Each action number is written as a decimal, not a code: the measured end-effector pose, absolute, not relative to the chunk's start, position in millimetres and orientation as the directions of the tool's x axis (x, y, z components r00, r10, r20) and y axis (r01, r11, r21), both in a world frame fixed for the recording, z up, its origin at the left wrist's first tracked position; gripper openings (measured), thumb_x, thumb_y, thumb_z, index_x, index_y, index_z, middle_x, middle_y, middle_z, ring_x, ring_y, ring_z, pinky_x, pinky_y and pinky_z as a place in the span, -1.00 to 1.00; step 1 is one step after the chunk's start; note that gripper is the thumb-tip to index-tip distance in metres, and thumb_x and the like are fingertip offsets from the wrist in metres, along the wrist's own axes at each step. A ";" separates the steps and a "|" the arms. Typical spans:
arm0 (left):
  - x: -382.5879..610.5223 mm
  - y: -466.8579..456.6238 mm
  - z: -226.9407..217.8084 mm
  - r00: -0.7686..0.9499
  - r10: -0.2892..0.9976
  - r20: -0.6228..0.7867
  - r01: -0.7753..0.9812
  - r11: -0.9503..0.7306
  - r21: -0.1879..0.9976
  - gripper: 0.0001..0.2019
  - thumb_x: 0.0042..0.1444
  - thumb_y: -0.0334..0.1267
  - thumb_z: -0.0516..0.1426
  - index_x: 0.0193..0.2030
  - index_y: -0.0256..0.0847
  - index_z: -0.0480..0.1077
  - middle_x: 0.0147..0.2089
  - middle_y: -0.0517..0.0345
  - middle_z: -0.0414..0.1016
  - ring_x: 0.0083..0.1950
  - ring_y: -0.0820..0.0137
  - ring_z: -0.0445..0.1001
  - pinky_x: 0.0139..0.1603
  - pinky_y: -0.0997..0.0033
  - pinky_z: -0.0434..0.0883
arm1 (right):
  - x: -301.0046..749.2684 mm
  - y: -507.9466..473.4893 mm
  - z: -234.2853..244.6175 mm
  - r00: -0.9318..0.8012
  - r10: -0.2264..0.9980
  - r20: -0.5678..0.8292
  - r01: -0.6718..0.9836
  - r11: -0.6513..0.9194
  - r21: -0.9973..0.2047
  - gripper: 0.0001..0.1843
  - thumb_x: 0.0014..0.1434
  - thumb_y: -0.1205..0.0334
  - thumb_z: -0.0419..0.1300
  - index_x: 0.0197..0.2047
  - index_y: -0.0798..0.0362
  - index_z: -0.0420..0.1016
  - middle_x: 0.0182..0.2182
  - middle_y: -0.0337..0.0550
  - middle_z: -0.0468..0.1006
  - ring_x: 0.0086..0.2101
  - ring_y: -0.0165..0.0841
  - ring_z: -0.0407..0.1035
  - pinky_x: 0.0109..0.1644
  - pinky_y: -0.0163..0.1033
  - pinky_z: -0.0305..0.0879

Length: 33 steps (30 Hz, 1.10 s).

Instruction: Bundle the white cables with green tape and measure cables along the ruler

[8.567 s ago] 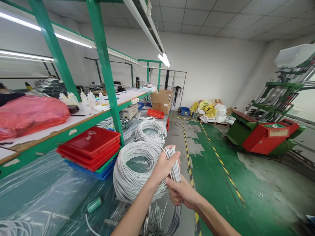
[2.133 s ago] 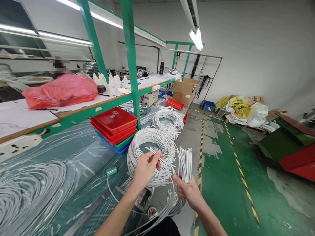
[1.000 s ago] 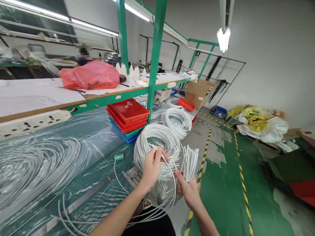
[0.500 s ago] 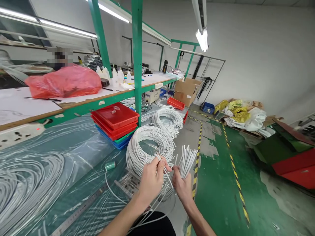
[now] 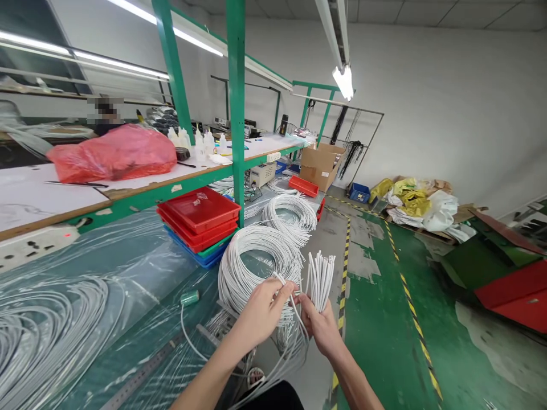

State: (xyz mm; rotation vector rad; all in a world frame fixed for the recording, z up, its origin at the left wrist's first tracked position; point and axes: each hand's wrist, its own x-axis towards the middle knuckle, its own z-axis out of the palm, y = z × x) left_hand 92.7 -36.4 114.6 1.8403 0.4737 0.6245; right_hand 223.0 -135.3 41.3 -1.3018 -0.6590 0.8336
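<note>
My left hand (image 5: pixel 270 304) is closed on a single white cable (image 5: pixel 296 310), pinched between thumb and fingers near its end. Close beside it, my right hand (image 5: pixel 320 324) grips a bundle of white cables (image 5: pixel 320 279) whose cut ends point upward. The lower lengths of the cables hang down in a loose curve over my lap. Just behind my hands, a large coil of white cables (image 5: pixel 239 256) lies on the bench, with a second coil (image 5: pixel 290 212) beyond it.
Stacked red trays (image 5: pixel 200 210) stand under the green shelf post (image 5: pixel 236 114). More cables (image 5: pixel 55 336) lie at the left, near a steel ruler (image 5: pixel 141 373) and a small green roll (image 5: pixel 190 298). A cardboard box (image 5: pixel 320 165) stands at the far end; a red bin (image 5: pixel 513 290) is on the right.
The single cable and my left hand have shifted slightly down. The bundle in my right hand has moved a little left and stands more upright. The camera view has tilted up slightly.
</note>
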 end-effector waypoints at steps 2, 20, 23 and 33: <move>99.1 -29.8 107.8 0.810 0.557 0.185 0.032 -0.356 0.934 -0.58 0.28 0.03 0.04 -0.39 -0.20 0.55 -0.28 0.03 0.57 -0.18 0.23 0.48 -0.05 0.34 0.39 | 220.4 -134.5 39.9 0.549 0.835 -0.032 -0.158 0.066 -0.985 -0.41 0.08 -0.33 0.27 -0.39 0.12 0.41 -0.78 -0.46 0.03 -0.74 -0.55 -0.16 -0.71 -0.40 -0.15; 108.2 -34.0 86.9 0.775 0.623 0.106 -0.089 -0.058 0.994 -0.50 0.24 -0.05 0.12 0.26 -0.21 0.25 -0.48 0.37 0.25 -0.57 0.53 0.23 -0.50 0.50 0.21 | 211.4 -133.9 35.2 0.389 0.920 0.059 -0.139 0.122 -0.983 -0.47 0.24 -0.22 0.23 -0.42 0.12 0.42 -0.81 -0.42 0.11 -0.78 -0.55 -0.09 -0.72 -0.41 -0.07; 107.6 -35.8 86.8 0.756 0.639 0.142 -0.127 -0.070 0.989 -0.29 0.24 -0.11 0.13 0.46 -0.14 -0.06 -0.47 0.40 0.24 -0.58 0.55 0.23 -0.50 0.50 0.23 | 211.7 -133.9 35.4 0.382 0.922 0.065 -0.149 0.131 -0.980 -0.48 0.25 -0.21 0.23 -0.42 0.12 0.43 -0.80 -0.43 0.10 -0.77 -0.56 -0.10 -0.72 -0.42 -0.08; 107.8 -37.0 91.0 0.787 0.603 0.130 -0.078 -0.112 0.991 -0.38 0.28 -0.06 0.08 0.39 -0.31 0.12 -0.49 0.35 0.28 -0.54 0.52 0.24 -0.48 0.49 0.21 | 210.6 -132.3 33.4 0.404 0.911 0.086 -0.179 0.171 -0.969 -0.51 0.24 -0.18 0.26 -0.43 0.09 0.36 -0.78 -0.44 0.12 -0.76 -0.57 -0.11 -0.72 -0.44 -0.06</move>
